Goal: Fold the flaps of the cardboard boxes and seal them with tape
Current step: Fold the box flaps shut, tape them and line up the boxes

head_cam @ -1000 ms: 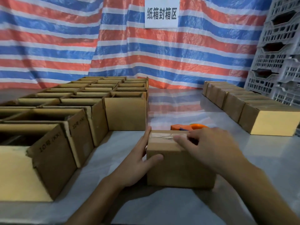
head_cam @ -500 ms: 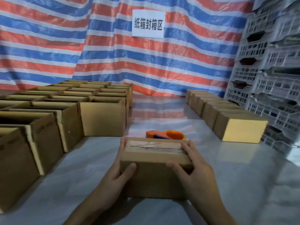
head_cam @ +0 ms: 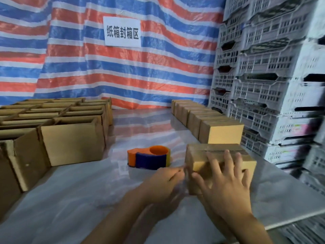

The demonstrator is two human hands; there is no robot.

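One taped brown cardboard box (head_cam: 197, 160) lies under the right hand (head_cam: 226, 180), fingers spread flat, left hand (head_cam: 164, 181) beside it, hold unclear; likely light, stiff, best gripped by its sides.

Grey plastic crates (head_cam: 263, 88) stack beside a striped tarp (head_cam: 70, 71) bearing a white sign (head_cam: 122, 31).

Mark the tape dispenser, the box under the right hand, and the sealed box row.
tape dispenser (head_cam: 151, 160): head view, blue front panel.
taped box (head_cam: 207, 148): head view, taped top face.
sealed box row (head_cam: 225, 135): head view, nearest box's pale front face.
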